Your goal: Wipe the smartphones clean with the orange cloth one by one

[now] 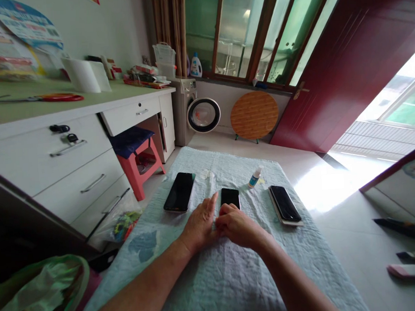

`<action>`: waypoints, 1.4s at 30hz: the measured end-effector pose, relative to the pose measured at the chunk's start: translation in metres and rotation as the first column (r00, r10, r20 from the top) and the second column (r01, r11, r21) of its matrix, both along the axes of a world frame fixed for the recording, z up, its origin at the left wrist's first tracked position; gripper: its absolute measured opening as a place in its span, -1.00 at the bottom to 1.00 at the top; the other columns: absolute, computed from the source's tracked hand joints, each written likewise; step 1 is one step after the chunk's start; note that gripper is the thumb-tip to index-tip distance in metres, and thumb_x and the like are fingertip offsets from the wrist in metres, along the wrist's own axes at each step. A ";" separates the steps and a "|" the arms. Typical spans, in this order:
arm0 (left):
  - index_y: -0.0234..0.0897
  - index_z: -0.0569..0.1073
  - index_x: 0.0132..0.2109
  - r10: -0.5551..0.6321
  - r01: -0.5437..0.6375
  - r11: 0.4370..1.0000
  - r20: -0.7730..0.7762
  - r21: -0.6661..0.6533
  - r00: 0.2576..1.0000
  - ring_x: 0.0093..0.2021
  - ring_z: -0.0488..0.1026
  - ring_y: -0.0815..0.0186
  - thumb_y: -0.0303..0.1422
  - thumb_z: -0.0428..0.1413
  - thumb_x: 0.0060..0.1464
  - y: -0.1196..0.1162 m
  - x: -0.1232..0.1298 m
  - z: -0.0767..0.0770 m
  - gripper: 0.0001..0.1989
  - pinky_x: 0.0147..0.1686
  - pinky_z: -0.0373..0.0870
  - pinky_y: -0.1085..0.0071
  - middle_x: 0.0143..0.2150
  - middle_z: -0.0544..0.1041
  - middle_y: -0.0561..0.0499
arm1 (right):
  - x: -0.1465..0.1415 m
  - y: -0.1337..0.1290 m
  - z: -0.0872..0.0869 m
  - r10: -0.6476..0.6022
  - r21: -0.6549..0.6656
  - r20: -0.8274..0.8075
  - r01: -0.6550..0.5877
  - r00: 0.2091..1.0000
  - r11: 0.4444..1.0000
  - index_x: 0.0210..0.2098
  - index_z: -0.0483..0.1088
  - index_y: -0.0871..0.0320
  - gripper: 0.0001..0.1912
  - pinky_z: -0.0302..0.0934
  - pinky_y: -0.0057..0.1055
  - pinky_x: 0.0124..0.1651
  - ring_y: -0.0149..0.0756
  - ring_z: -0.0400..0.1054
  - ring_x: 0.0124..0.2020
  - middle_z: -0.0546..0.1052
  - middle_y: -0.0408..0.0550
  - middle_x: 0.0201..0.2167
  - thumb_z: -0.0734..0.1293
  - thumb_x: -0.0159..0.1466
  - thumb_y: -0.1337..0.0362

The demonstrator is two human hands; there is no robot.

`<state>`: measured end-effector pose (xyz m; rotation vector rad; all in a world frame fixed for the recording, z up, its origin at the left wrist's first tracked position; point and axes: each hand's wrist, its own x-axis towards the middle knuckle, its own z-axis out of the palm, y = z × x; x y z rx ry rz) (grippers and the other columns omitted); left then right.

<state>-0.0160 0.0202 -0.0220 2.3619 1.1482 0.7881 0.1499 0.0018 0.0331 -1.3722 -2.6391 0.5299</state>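
Observation:
A small black-screened smartphone [230, 197] lies on the light blue cloth [225, 161], its lower end hidden behind my right hand. My right hand [240, 227] is closed, its fingers curled by the phone's near end; whatever they may pinch is hidden. Beside it, my left hand [199, 221] rests at the phone's lower left with fingers stretched out, apart from the phone. A larger black tablet-like device [180, 192] lies to the left. On the right, another dark smartphone [285, 203] sits on top of a pale flat item. A small spray bottle [255, 177] stands between the two phones.
A white desk [88, 167] with drawers runs along the left, a pink stool [137, 155] under it. A waste bin [83, 275] stands at lower left. A washing machine [186, 114], its door ajar, and a round wooden board [254, 115] are at the back.

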 end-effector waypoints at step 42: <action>-0.16 -0.16 0.39 -0.012 0.010 1.000 -0.062 -0.023 0.998 0.27 0.19 -0.08 -0.02 0.25 -0.02 0.002 -0.003 -0.005 0.02 0.19 0.19 -0.02 0.30 0.19 -0.26 | 0.007 0.057 -0.027 -0.222 0.260 -0.028 0.222 0.975 0.940 -0.36 0.51 0.16 -0.77 0.11 -0.43 -0.06 -0.30 0.21 -0.19 0.41 -0.04 -0.28 0.23 0.33 0.36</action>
